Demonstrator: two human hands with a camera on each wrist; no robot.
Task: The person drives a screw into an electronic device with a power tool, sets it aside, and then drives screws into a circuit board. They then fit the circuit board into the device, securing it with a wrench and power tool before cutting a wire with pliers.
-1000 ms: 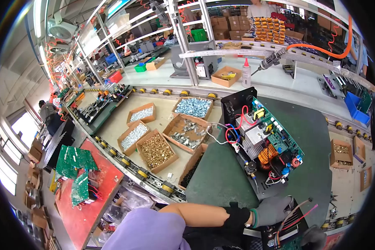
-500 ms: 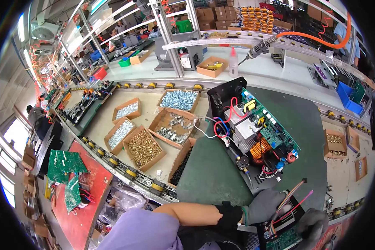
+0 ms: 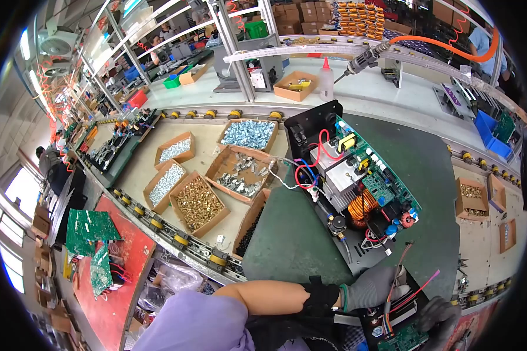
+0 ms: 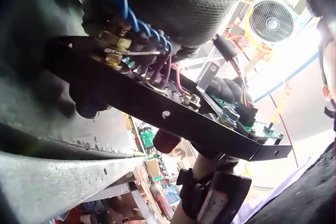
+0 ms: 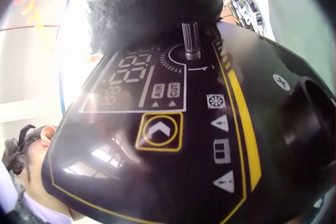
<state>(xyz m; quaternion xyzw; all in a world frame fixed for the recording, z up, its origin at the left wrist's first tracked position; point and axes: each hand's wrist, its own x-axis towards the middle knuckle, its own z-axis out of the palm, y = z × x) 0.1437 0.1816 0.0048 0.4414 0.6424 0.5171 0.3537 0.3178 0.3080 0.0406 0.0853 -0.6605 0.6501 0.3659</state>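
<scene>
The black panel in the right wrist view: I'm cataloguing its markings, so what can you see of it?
The glossy black panel is tilted, reflecting windows. Yellow lines and a broad yellow stripe edge its face. White print shows segmented digits, "AIR", "CUT", a fan, a book and warning triangles; a yellow square frames an arrow. A ridged, metallic-looking shaft protrudes beside a curved scale. The grey-gloved right hand grips it.

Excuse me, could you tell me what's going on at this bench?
A person is handling a black panel at the near edge of the green work surface. The gloved right hand grips it, while the gloved left hand is at its wired back, beside a ribbon cable; its exact grip is hidden. The panel's front has a knob shaft and printed symbols. Beyond the hands, an open black unit lies with its electronics exposed, untouched.
</scene>
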